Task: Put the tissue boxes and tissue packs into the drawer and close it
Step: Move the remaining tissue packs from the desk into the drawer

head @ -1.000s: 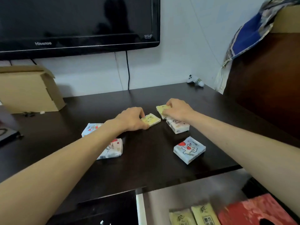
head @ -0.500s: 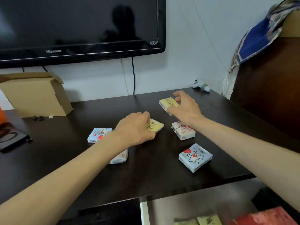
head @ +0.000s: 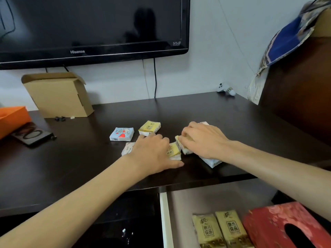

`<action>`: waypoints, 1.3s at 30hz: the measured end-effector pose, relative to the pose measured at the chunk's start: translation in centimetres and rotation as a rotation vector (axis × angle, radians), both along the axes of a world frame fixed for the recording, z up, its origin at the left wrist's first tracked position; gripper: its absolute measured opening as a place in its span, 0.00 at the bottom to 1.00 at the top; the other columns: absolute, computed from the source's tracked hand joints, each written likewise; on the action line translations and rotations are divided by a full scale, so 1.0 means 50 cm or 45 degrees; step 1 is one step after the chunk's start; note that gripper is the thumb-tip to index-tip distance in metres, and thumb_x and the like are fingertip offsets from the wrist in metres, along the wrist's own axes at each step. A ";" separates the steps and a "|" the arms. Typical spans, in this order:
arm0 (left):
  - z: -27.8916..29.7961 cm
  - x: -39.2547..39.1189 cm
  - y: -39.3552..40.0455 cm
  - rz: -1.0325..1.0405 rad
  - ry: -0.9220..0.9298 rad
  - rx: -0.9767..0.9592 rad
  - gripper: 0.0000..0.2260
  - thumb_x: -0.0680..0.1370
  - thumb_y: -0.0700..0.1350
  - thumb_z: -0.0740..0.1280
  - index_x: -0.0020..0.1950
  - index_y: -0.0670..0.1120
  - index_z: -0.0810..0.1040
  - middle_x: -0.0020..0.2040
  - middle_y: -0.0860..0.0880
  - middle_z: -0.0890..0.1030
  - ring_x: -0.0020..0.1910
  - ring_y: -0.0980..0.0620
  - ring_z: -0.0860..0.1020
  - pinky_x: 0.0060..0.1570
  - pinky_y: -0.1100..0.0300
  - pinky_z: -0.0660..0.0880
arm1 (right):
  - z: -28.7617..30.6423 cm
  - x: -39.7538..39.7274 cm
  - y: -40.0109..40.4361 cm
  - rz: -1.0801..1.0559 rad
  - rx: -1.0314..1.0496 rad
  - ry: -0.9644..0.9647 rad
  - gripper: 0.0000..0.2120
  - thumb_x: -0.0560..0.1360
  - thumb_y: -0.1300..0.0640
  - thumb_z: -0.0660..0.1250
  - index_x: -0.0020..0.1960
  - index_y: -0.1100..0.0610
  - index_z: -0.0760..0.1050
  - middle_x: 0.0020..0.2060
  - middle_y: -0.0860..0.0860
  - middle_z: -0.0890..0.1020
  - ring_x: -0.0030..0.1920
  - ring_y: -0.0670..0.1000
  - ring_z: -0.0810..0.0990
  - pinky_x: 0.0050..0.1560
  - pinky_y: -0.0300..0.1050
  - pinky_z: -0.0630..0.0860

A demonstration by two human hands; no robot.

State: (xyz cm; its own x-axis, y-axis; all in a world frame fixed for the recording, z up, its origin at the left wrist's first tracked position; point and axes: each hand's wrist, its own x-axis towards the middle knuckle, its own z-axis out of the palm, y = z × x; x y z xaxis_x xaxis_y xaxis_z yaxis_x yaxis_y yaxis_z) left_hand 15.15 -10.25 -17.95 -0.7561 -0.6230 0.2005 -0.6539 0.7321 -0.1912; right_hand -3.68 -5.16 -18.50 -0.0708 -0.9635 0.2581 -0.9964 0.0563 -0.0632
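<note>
A blue pack (head: pixel 122 134) and a yellow pack (head: pixel 149 127) lie loose on the desk (head: pixel 197 108); the left hand (head: pixel 152 153) is curled over another yellow pack (head: pixel 173 151), the right hand (head: pixel 202 140) apparently clamped on several; both loads are best gathered square before being lowered into the open drawer (head: pixel 211 197)

Soft, even indoor light fills the room, bright on the pale wall (head: pixel 206 68) and dimmer across the dark desk (head: pixel 89 167), whose matte top shows only a faint sheen. The black television screen (head: pixel 89 24) acts as a mirror, carrying a dim silhouette and pale smears of reflected light. Shadows are weak and short under the left hand (head: pixel 154 151) and right hand (head: pixel 204 140). The wide lens bows straight lines near the frame edges. Both forearms loom large and soft near the bottom edge; fine print is slightly blurred throughout.
</note>
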 end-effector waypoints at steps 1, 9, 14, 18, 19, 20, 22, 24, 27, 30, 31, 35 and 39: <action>0.004 0.004 -0.004 0.000 0.019 0.039 0.28 0.69 0.74 0.61 0.49 0.49 0.74 0.49 0.51 0.76 0.54 0.49 0.75 0.44 0.53 0.65 | 0.001 -0.004 -0.001 0.009 -0.016 -0.003 0.22 0.83 0.40 0.52 0.57 0.49 0.81 0.57 0.48 0.78 0.56 0.54 0.79 0.45 0.49 0.67; 0.021 0.006 -0.036 -0.075 0.081 0.670 0.22 0.71 0.55 0.75 0.61 0.51 0.75 0.63 0.50 0.75 0.56 0.52 0.72 0.55 0.54 0.72 | 0.047 -0.055 -0.012 0.248 0.482 -0.491 0.09 0.75 0.51 0.68 0.54 0.44 0.81 0.64 0.47 0.78 0.59 0.47 0.76 0.57 0.48 0.72; 0.018 -0.006 -0.038 -0.063 0.068 0.624 0.21 0.71 0.57 0.74 0.60 0.50 0.76 0.59 0.49 0.78 0.56 0.48 0.76 0.56 0.49 0.75 | 0.060 -0.060 -0.016 0.229 0.644 -0.378 0.20 0.69 0.49 0.75 0.59 0.41 0.74 0.53 0.45 0.76 0.48 0.48 0.79 0.41 0.46 0.75; 0.014 -0.009 -0.033 -0.062 0.097 0.592 0.22 0.70 0.57 0.75 0.59 0.51 0.74 0.59 0.50 0.77 0.54 0.49 0.75 0.53 0.50 0.75 | 0.038 -0.057 -0.016 0.234 0.483 -0.337 0.19 0.69 0.52 0.76 0.56 0.41 0.73 0.51 0.40 0.75 0.50 0.47 0.76 0.43 0.48 0.76; 0.014 -0.008 -0.032 -0.058 0.103 0.590 0.22 0.69 0.56 0.75 0.59 0.51 0.73 0.58 0.50 0.77 0.54 0.49 0.75 0.52 0.50 0.75 | 0.035 -0.056 -0.015 0.235 0.444 -0.328 0.20 0.69 0.52 0.77 0.56 0.42 0.74 0.51 0.40 0.74 0.50 0.46 0.75 0.43 0.47 0.74; 0.014 -0.007 -0.031 -0.050 0.108 0.587 0.23 0.69 0.56 0.75 0.59 0.51 0.73 0.58 0.50 0.76 0.54 0.49 0.75 0.52 0.50 0.75 | 0.035 -0.054 -0.015 0.234 0.397 -0.306 0.20 0.68 0.52 0.77 0.56 0.43 0.74 0.51 0.40 0.74 0.50 0.45 0.74 0.43 0.46 0.73; 0.017 -0.003 -0.029 -0.032 0.133 0.580 0.24 0.68 0.56 0.76 0.59 0.52 0.73 0.58 0.50 0.76 0.54 0.48 0.75 0.52 0.50 0.75 | 0.038 -0.048 -0.012 0.225 0.268 -0.281 0.20 0.68 0.52 0.77 0.55 0.43 0.73 0.50 0.40 0.73 0.50 0.45 0.73 0.44 0.48 0.71; 0.024 0.003 -0.020 -0.024 0.190 0.558 0.24 0.68 0.56 0.76 0.60 0.52 0.72 0.58 0.50 0.77 0.53 0.49 0.76 0.49 0.53 0.74 | 0.043 -0.044 0.002 0.215 0.124 -0.316 0.20 0.67 0.51 0.77 0.55 0.43 0.73 0.51 0.40 0.74 0.53 0.48 0.73 0.45 0.49 0.71; 0.038 0.013 0.011 -0.050 0.302 0.545 0.24 0.68 0.56 0.76 0.59 0.52 0.73 0.57 0.51 0.77 0.53 0.50 0.75 0.45 0.57 0.70 | 0.052 -0.041 0.042 0.200 -0.047 -0.402 0.20 0.68 0.47 0.77 0.56 0.44 0.74 0.54 0.44 0.77 0.54 0.50 0.77 0.52 0.53 0.75; 0.050 0.026 0.068 -0.104 0.394 0.600 0.23 0.68 0.56 0.77 0.57 0.53 0.73 0.55 0.52 0.77 0.52 0.52 0.76 0.47 0.57 0.73 | 0.058 -0.041 0.107 0.201 -0.133 -0.567 0.20 0.68 0.42 0.77 0.55 0.44 0.75 0.52 0.43 0.80 0.52 0.48 0.79 0.54 0.55 0.78; 0.051 0.032 0.090 -0.128 0.421 0.617 0.23 0.68 0.56 0.77 0.57 0.53 0.73 0.54 0.53 0.77 0.52 0.53 0.76 0.48 0.57 0.74 | 0.058 -0.042 0.134 0.211 -0.141 -0.622 0.20 0.67 0.40 0.77 0.55 0.44 0.75 0.52 0.42 0.81 0.53 0.46 0.80 0.55 0.54 0.78; 0.029 0.050 0.179 -0.266 0.471 0.667 0.21 0.67 0.59 0.76 0.54 0.56 0.73 0.52 0.57 0.77 0.51 0.57 0.76 0.49 0.58 0.74 | 0.042 -0.053 0.250 0.247 -0.031 -0.717 0.20 0.68 0.38 0.77 0.55 0.40 0.75 0.55 0.39 0.83 0.57 0.42 0.82 0.59 0.52 0.80; -0.040 0.047 0.237 -0.350 0.340 0.680 0.22 0.67 0.63 0.73 0.54 0.59 0.70 0.50 0.59 0.74 0.49 0.59 0.74 0.48 0.58 0.73 | -0.005 -0.065 0.344 0.230 0.103 -0.588 0.22 0.67 0.35 0.77 0.56 0.37 0.73 0.54 0.33 0.81 0.57 0.38 0.80 0.56 0.46 0.78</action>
